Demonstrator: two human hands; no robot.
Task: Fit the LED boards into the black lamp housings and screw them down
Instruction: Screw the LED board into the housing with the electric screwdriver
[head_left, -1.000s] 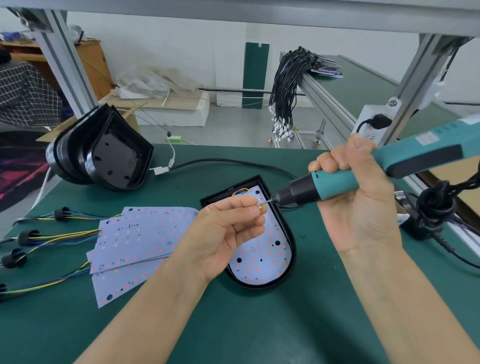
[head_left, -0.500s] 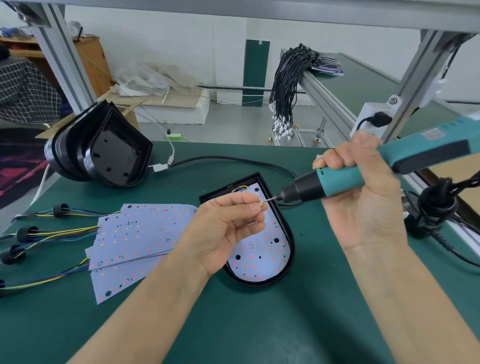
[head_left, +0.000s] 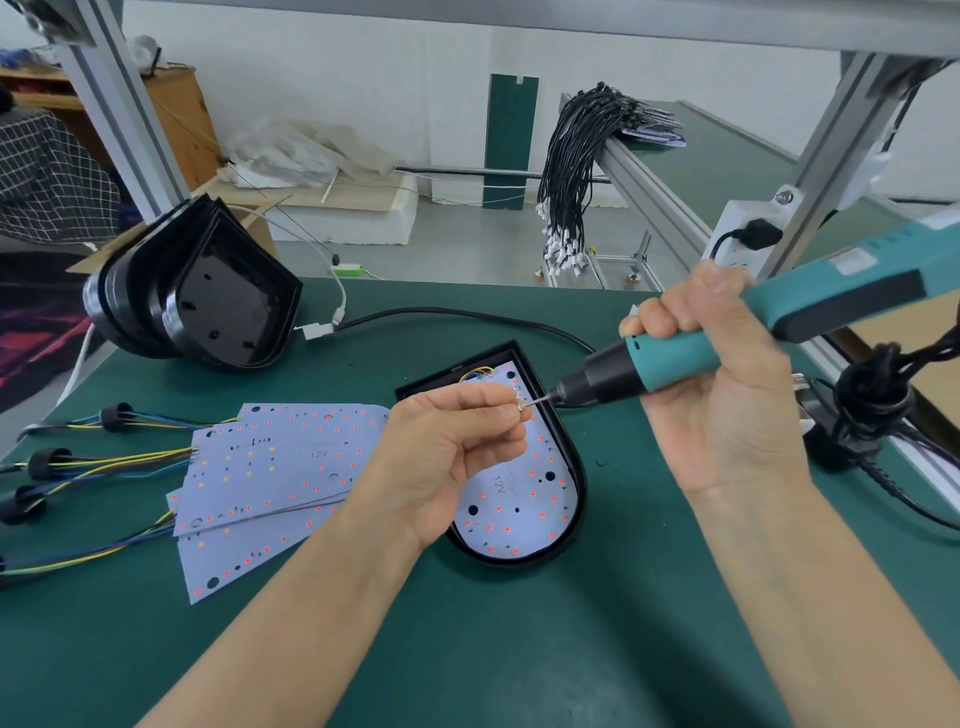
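A black lamp housing (head_left: 575, 499) lies flat on the green mat, with a white LED board (head_left: 519, 512) seated inside it. My left hand (head_left: 447, 457) hovers over the housing and pinches a small screw (head_left: 521, 407) between thumb and forefinger. My right hand (head_left: 722, 384) grips a teal electric screwdriver (head_left: 779, 322), held nearly level, and its bit tip meets the screw. Several loose LED boards (head_left: 280, 467) with coloured wires lie fanned out to the left. A stack of empty black housings (head_left: 208, 296) stands on edge at the back left.
A black power cable (head_left: 457, 314) runs across the mat behind the housing. A knotted black cord and adapter (head_left: 872, 405) sit at the right edge by the aluminium rail. A bundle of black wires (head_left: 571, 171) hangs off the far bench. Black grommets with wires (head_left: 47, 462) lie at the left.
Both hands stay almost still, keeping the screw at the driver's bit. The view has shifted slightly.
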